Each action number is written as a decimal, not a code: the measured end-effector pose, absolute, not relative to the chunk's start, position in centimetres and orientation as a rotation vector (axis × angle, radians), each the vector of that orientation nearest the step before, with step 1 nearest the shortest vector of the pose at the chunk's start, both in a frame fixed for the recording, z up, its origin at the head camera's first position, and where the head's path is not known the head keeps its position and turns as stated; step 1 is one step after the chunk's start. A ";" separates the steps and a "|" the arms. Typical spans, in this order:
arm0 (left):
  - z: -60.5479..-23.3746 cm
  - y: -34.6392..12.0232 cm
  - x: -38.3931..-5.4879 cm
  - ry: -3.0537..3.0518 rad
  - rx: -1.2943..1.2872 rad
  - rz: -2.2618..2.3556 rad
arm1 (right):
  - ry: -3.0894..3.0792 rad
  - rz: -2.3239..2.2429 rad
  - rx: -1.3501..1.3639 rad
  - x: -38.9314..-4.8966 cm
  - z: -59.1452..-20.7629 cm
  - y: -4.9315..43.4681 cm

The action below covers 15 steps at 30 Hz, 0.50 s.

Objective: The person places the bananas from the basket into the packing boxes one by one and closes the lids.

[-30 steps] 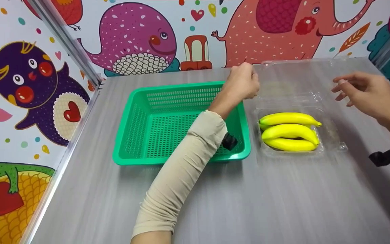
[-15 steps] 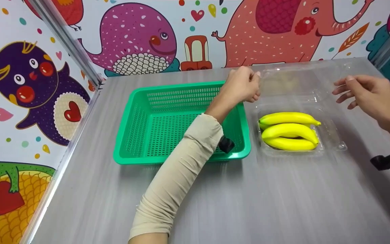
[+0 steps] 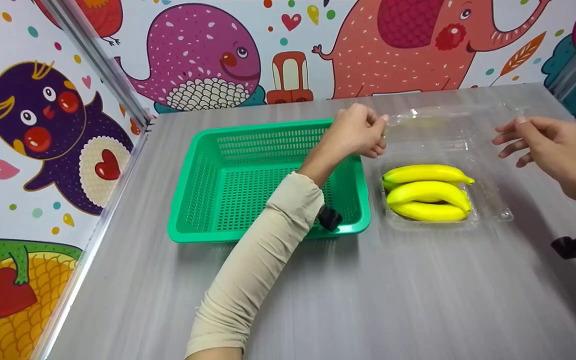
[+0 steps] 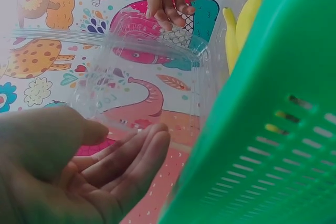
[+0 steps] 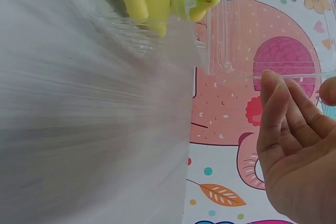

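Note:
Several yellow bananas [image 3: 428, 192] lie in the base of a clear plastic clamshell box [image 3: 488, 195]. Its hinged lid [image 3: 428, 131] leans up at the back, tilted over the table. At the lid's left edge is my left hand [image 3: 358, 131], fingers bent, with the thumb apart from them in the left wrist view. My right hand [image 3: 550, 147] is by the lid's right side. In the right wrist view its fairly straight fingertips [image 5: 273, 80] meet the lid's rim. Whether either hand bears the lid's weight is hard to see.
A green plastic basket [image 3: 180, 200] stands left of the box, and my left forearm crosses over it. The grey table [image 3: 393, 300] extends in front. Behind and on the left are walls [image 3: 298, 35] printed with cartoon animals.
The lid has swung up, its far edge coming nearer to me. Both hands have come slightly down and toward me with it. Bananas and basket stay in place.

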<state>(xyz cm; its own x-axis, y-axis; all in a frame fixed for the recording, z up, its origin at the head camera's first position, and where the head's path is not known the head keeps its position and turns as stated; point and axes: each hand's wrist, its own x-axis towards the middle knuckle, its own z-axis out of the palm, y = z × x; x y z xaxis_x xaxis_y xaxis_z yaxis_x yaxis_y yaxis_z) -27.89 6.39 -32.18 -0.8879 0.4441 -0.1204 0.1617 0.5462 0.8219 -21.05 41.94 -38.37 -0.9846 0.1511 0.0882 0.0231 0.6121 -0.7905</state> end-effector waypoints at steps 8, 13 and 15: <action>-32.1 6.2 -27.7 2.447 0.505 1.260 | -2.678 1.315 -0.107 -20.5 -38.6 42.1; -32.2 6.0 -27.5 2.413 0.514 1.269 | -2.672 1.345 -0.077 -20.1 -38.7 42.3; -32.3 5.9 -27.4 2.402 0.519 1.263 | -2.668 1.364 -0.075 -20.0 -38.7 42.4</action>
